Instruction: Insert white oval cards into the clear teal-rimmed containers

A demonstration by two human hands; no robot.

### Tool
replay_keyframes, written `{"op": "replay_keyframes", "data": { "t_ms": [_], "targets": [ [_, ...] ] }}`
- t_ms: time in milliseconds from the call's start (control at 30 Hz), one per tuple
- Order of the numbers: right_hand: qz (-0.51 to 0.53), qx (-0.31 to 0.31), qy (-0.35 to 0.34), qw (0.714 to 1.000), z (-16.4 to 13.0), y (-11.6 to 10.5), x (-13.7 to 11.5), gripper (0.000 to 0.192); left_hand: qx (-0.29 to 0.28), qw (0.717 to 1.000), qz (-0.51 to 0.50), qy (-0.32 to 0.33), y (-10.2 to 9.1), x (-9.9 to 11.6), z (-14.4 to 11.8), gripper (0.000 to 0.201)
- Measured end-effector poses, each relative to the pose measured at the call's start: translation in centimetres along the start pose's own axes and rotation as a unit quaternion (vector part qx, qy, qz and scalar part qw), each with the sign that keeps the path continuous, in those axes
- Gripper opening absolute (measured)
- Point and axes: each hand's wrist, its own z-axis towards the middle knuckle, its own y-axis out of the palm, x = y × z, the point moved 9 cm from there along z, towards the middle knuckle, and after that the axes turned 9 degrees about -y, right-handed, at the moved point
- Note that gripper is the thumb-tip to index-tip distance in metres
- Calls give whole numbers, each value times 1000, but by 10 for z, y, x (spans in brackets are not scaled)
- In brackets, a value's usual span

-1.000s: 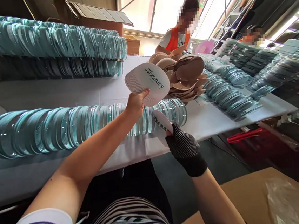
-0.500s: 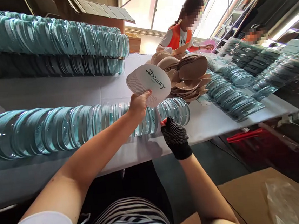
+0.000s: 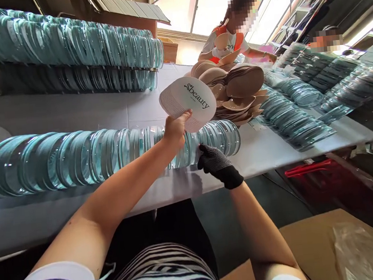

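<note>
Right hand (image 3: 215, 163) now down against discs (image 3: 219, 137)

Fanned stack of white "S'beauty" cards (image 3: 187, 102), held raised above row of clear glass discs (image 3: 108, 154)

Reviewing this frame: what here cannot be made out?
- Head view: the black gloved right hand covers whatever it touches at the row of clear round glass discs; held or not, unclear.
- The small print under "beauty" on the stack of white printed cards in the bare left hand is too small.
- The pile of beige curved pieces hides the table behind it.
</note>
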Motion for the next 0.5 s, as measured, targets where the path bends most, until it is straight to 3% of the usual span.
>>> {"op": "replay_keyframes", "data": {
  "t_ms": [100, 167, 233, 333, 400, 500],
  "targets": [
    [292, -72, 9, 954, 2, 12, 3, 50, 18, 1000, 0, 19, 1, -5, 0, 32],
    [316, -53, 8, 947, 8, 5, 7, 43, 20, 999, -1, 44, 6, -6, 0, 32],
    [233, -17, 19, 972, 16, -9, 14, 33, 20, 998, -5, 53, 11, -7, -2, 32],
    [45, 10, -3, 999, 22, -33, 16, 35, 13, 999, -10, 37, 13, 1, -7, 36],
    [-92, 44, -41, 994, 22, -52, 9, 37, -10, 999, 0, 49, 9, 16, -13, 40],
    [-187, 197, -88, 958, 15, -86, -12, 38, -39, 994, 37, 92, -3, 39, -26, 45]
  ]
}}
